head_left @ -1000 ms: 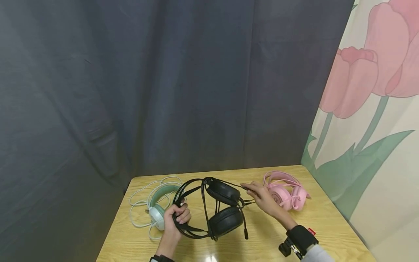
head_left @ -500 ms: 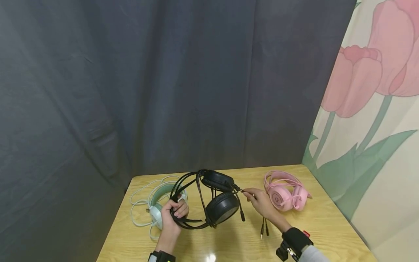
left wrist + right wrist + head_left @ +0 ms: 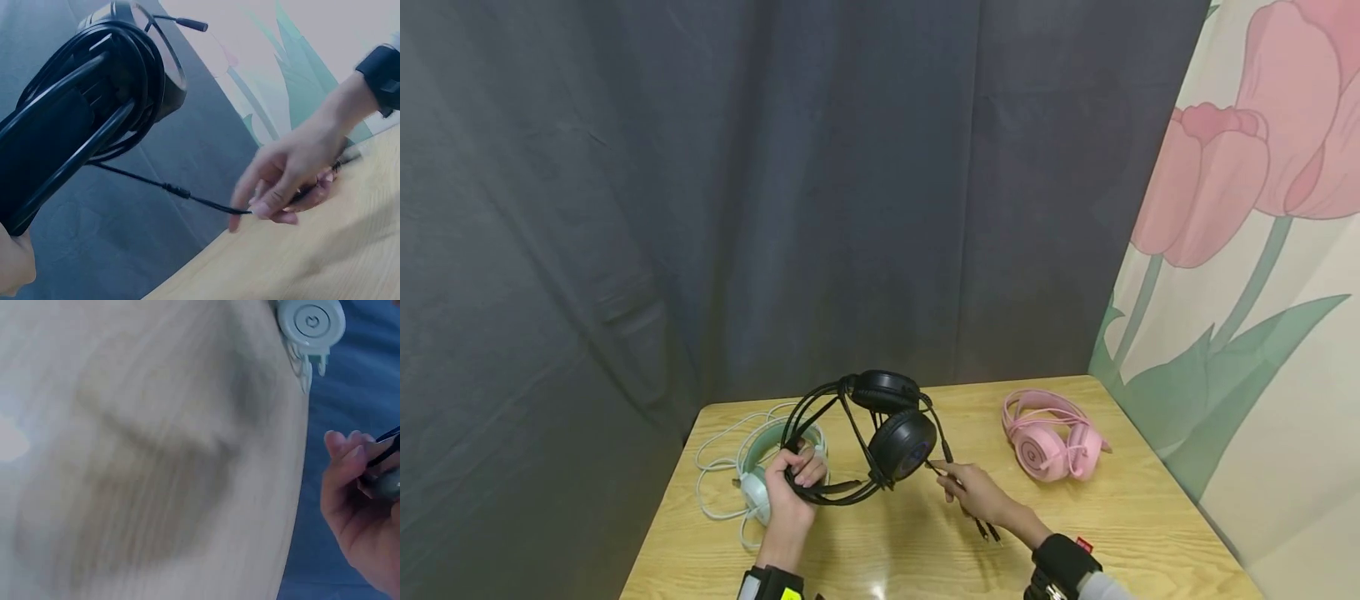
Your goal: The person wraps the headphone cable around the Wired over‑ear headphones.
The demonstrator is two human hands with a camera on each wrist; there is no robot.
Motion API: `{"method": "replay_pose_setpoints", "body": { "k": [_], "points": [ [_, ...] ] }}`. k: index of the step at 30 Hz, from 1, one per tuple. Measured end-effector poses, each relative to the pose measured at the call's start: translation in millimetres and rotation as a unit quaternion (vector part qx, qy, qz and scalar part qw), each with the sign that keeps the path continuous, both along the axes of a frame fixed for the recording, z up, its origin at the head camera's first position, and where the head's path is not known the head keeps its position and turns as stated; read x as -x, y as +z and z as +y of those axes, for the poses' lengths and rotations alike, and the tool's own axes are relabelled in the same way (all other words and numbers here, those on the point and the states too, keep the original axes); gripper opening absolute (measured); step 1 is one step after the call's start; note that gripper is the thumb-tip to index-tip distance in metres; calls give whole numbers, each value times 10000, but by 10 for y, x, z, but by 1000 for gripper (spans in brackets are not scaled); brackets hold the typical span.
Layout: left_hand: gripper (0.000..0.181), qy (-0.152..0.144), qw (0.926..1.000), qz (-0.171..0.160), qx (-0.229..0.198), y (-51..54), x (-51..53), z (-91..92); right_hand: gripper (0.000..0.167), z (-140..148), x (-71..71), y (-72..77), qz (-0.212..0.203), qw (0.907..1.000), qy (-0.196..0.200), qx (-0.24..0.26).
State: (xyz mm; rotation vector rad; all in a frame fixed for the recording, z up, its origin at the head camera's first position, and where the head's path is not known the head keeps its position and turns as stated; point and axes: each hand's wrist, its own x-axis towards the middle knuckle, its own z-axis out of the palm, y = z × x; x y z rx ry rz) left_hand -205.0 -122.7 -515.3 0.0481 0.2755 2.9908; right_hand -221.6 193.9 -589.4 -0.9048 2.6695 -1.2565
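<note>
My left hand (image 3: 790, 492) grips the headband of a black headset (image 3: 901, 443), raised above the table with its ear cups to the right. Cable loops wrap around the headset. In the left wrist view a thin boom microphone (image 3: 192, 24) sticks out past an ear cup. Right of the ear cups, my right hand (image 3: 981, 492) pinches the headset's black cable (image 3: 177, 191), which runs taut from the headset. Below that hand dangle the cable's plugs (image 3: 988, 532). In the right wrist view, fingers (image 3: 342, 472) bend around a dark cable piece, partly cut off by the frame edge.
A mint-green headset (image 3: 755, 492) with a loose pale cable lies on the wooden table (image 3: 1060, 542) behind my left hand. At the back right lies a pink headset (image 3: 1045, 454). A dark curtain (image 3: 850, 208) hangs behind; a tulip-painted wall (image 3: 1247, 333) bounds the right.
The black headset has tilted and risen slightly, shifting left. My right hand has moved left and down with the cable, coming below the ear cups; the plugs now hang beneath it.
</note>
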Motion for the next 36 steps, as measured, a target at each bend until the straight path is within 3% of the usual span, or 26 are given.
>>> {"method": "replay_pose_setpoints", "body": {
  "k": [4, 11, 13, 19, 24, 28, 32, 36],
  "points": [
    [19, 128, 9998, -165, -8, 20, 14, -44, 43, -65, -55, -45, -200, 9994, 292, -31],
    [21, 656, 9975, -242, 141, 83, 41, -85, 55, -215, -275, -110, 515, 9915, 1069, -535],
    [21, 739, 9967, -296, 174, 97, 47, -91, 53, -274, -337, -113, 523, 9905, 1160, -523],
    [24, 1011, 9921, -565, 487, 74, 34, -110, 51, -411, -433, -33, 468, 9857, 1418, -779],
    [30, 1323, 9857, -577, 868, 32, 35, -119, 57, -455, -455, 56, 647, 9791, 1597, -1081],
    [31, 1894, 9704, -470, 1420, 22, 22, -115, 59, -498, -465, 211, 795, 9754, 1650, -1224],
    [28, 2505, 9451, -204, 2088, 12, 1, -94, 59, -540, -488, 470, 1041, 9727, 1632, -1282],
    [26, 2826, 9192, 10, 2742, -35, -23, -64, 53, -562, -501, 739, 1516, 9720, 1445, -1068]
  ]
}}
